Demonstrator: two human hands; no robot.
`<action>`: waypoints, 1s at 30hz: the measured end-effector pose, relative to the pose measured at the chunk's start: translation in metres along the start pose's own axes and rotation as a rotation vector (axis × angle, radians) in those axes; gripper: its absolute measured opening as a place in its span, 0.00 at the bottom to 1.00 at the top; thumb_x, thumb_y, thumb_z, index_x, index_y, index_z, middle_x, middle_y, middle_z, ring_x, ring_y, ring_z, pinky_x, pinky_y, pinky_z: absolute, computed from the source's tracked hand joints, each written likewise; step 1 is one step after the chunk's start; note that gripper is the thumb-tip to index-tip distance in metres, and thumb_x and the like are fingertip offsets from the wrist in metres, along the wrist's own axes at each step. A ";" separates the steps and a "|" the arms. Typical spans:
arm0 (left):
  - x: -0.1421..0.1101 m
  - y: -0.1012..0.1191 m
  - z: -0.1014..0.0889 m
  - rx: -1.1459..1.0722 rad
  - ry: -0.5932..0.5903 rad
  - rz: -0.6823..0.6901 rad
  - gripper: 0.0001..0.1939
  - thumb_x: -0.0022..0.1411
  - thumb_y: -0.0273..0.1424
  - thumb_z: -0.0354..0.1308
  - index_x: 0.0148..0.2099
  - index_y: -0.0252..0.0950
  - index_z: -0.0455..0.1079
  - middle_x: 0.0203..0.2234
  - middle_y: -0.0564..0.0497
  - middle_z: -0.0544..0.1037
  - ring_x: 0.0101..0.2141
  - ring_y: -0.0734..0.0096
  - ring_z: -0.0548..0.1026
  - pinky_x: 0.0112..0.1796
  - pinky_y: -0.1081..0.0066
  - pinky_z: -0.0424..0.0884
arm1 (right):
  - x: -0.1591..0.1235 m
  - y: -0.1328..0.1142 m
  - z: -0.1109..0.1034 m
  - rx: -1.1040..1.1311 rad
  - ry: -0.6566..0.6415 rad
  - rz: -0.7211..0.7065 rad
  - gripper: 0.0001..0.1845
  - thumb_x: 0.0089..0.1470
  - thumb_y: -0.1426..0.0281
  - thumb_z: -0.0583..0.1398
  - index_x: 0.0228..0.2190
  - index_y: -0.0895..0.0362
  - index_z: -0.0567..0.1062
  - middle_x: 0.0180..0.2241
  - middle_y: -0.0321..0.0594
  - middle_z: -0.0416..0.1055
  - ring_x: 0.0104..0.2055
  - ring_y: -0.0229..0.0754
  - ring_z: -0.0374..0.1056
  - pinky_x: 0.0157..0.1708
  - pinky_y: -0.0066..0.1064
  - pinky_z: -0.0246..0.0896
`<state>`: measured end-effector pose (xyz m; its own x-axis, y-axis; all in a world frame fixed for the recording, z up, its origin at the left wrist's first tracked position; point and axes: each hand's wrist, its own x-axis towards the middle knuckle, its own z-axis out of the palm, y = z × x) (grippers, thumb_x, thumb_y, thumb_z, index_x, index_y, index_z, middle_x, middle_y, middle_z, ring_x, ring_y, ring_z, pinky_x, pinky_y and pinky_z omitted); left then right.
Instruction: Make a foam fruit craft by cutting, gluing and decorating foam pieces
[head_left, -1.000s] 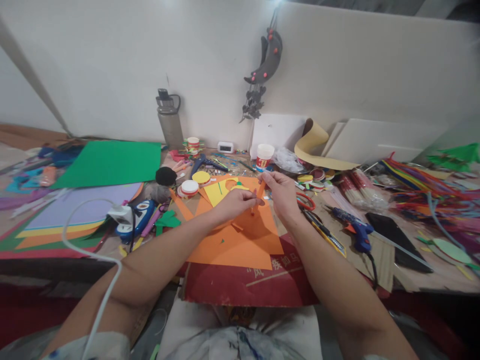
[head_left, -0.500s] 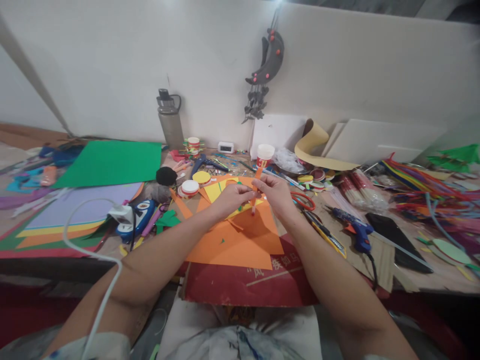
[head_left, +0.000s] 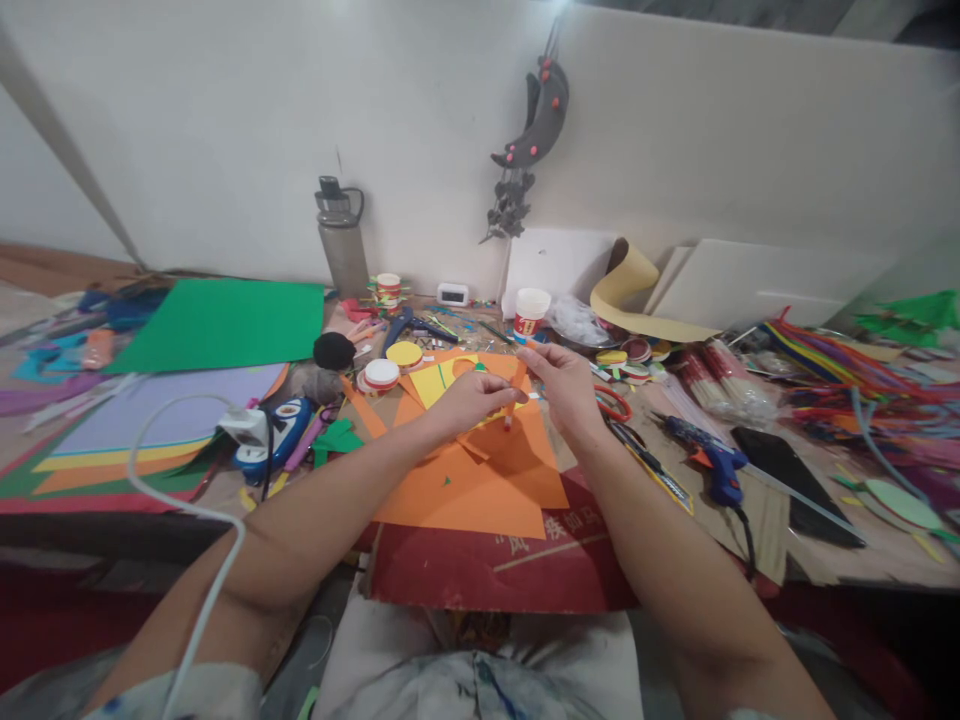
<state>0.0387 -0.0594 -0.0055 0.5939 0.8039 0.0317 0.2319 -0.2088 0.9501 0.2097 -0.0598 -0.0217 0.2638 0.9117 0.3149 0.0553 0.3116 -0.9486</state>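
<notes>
My left hand (head_left: 469,398) and my right hand (head_left: 564,383) meet above a large orange paper sheet (head_left: 480,480) at the middle of the cluttered table. Both pinch a narrow orange paper strip (head_left: 514,392) that runs between their fingertips, its lower end hanging near the sheet. My right thumb and forefinger grip the strip's upper part; my left fingertips close on it from the left. A yellow cut-out (head_left: 439,378) lies just behind my left hand.
A blue glue gun (head_left: 709,458), a black phone (head_left: 787,470) and red-handled scissors (head_left: 611,402) lie to the right. Green (head_left: 225,322) and lilac sheets (head_left: 165,410) lie left, with a white cable (head_left: 180,500). A grey bottle (head_left: 341,240) and a white cup (head_left: 530,310) stand at the back.
The strip, held upright a second ago, has been tilted and drawn lower between the fingertips. My right hand shifted slightly right after moving in close to the left.
</notes>
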 end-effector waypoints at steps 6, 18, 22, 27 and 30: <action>0.002 -0.007 0.005 0.047 -0.025 0.022 0.18 0.61 0.42 0.61 0.28 0.32 0.77 0.22 0.52 0.74 0.24 0.76 0.61 0.29 0.71 0.56 | 0.006 0.005 -0.005 0.025 0.061 -0.021 0.24 0.46 0.47 0.71 0.23 0.54 0.75 0.22 0.32 0.68 0.26 0.36 0.60 0.31 0.31 0.57; 0.006 -0.010 0.004 -0.359 -0.010 -0.078 0.11 0.57 0.35 0.69 0.31 0.30 0.81 0.19 0.51 0.73 0.22 0.78 0.64 0.27 0.75 0.60 | 0.008 0.006 -0.005 0.031 0.048 -0.052 0.21 0.51 0.49 0.68 0.34 0.54 0.78 0.31 0.35 0.74 0.31 0.38 0.65 0.33 0.30 0.63; 0.010 -0.004 -0.002 -0.731 0.097 -0.148 0.08 0.57 0.31 0.70 0.33 0.28 0.81 0.19 0.52 0.71 0.22 0.78 0.67 0.25 0.77 0.64 | 0.005 0.003 -0.006 -0.089 0.018 -0.250 0.17 0.55 0.58 0.65 0.44 0.53 0.76 0.42 0.40 0.76 0.41 0.42 0.69 0.42 0.34 0.67; 0.012 0.004 -0.011 -0.963 0.244 -0.230 0.07 0.65 0.24 0.61 0.36 0.27 0.81 0.20 0.53 0.69 0.20 0.80 0.66 0.22 0.79 0.63 | -0.002 -0.001 -0.005 -0.361 -0.053 -0.549 0.17 0.54 0.72 0.61 0.46 0.51 0.76 0.47 0.43 0.74 0.46 0.46 0.69 0.41 0.37 0.69; 0.011 0.006 -0.011 -0.996 0.279 -0.238 0.05 0.64 0.24 0.63 0.36 0.28 0.79 0.21 0.54 0.70 0.21 0.81 0.67 0.23 0.78 0.65 | -0.005 -0.003 -0.004 -0.536 -0.082 -0.763 0.18 0.54 0.75 0.62 0.47 0.50 0.78 0.48 0.45 0.73 0.52 0.51 0.68 0.50 0.45 0.67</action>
<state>0.0386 -0.0455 0.0042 0.3892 0.8897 -0.2388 -0.4915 0.4198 0.7630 0.2116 -0.0664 -0.0210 -0.0945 0.5336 0.8405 0.6276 0.6873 -0.3658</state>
